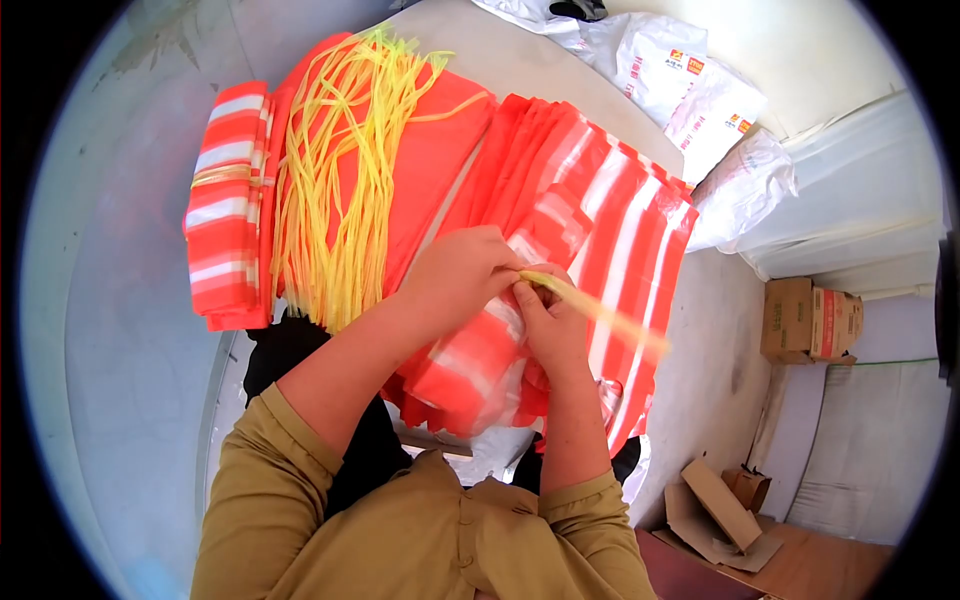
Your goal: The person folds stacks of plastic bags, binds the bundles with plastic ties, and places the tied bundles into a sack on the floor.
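My left hand (462,272) and my right hand (553,322) meet over a rolled bundle of red-and-white striped plastic bags (468,372). Their fingertips pinch a yellow plastic strip (600,310), whose loose end sticks out to the right, blurred. How the strip passes around the bundle is hidden by my fingers. Under and behind the bundle lies a spread stack of striped plastic bags (625,235). To the left, a heap of yellow strips (345,180) lies across red plastic (425,150).
A folded striped bundle (225,205) with a band around it sits at the far left. White printed sacks (665,75) lie behind the work surface. Cardboard boxes (790,320) stand at the right, and opened cardboard (722,505) lies lower right.
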